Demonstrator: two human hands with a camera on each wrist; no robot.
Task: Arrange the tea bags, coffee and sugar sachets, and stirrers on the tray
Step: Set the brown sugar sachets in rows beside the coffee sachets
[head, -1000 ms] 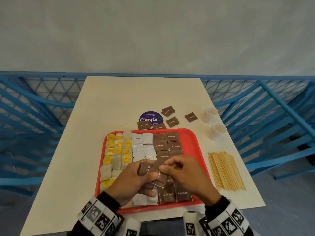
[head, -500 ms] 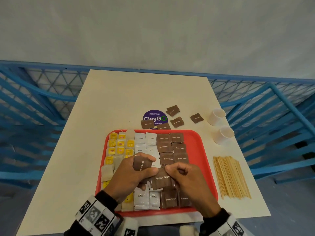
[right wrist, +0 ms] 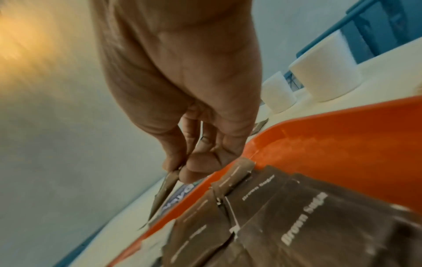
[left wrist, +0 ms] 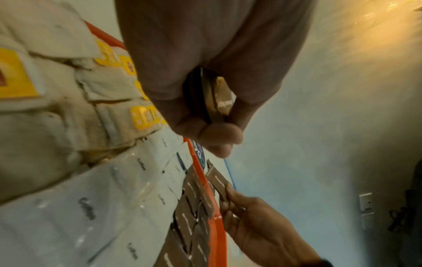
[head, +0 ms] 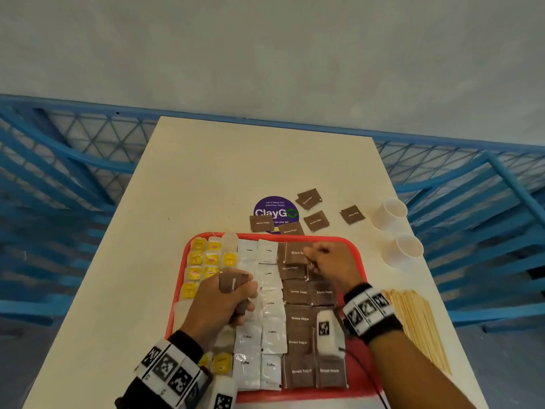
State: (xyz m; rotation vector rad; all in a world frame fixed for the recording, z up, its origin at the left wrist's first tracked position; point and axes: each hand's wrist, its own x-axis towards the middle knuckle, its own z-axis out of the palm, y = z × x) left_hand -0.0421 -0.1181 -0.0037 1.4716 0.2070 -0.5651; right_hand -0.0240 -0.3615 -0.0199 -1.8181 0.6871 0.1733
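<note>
- Gripped in the left hand (head: 219, 302) is a small stack of brown sugar sachets (head: 233, 284), fingers curled round them; the left wrist view shows the stack (left wrist: 217, 101) pinched edge-on between thumb and fingers, above the tray's middle columns.
- Red tray (head: 358, 252) sits on the cream table (head: 206, 172), at the near edge.
- Leftmost columns on the tray: yellow-tagged tea bags (head: 203, 258), running front to back, partly hidden under the left forearm.
- Next columns: white coffee sachets (head: 272, 335), lying flat, edges touching or overlapping.
- Right columns: brown sugar sachets laid on the tray (head: 299, 318), printed side up, reaching the tray's near rim.
- Right hand (head: 330, 264) is over the far right part of the tray, thumb and fingers pinching one brown sachet (head: 296, 252) by its edge; the right wrist view shows that sachet (right wrist: 164, 191) edge-on, held just above the tray's far rim (right wrist: 319, 137).
- Beyond the tray, on the table: loose brown sachets (head: 317, 221) around a purple round sticker (head: 275, 212), two of them overlapping it.
- Right of the tray: two white paper cups (head: 389, 214), upright, near each other.
- Nearer, beside the tray's right rim: wooden stirrers (head: 418, 323) in a flat bundle on the table, not on the tray.
</note>
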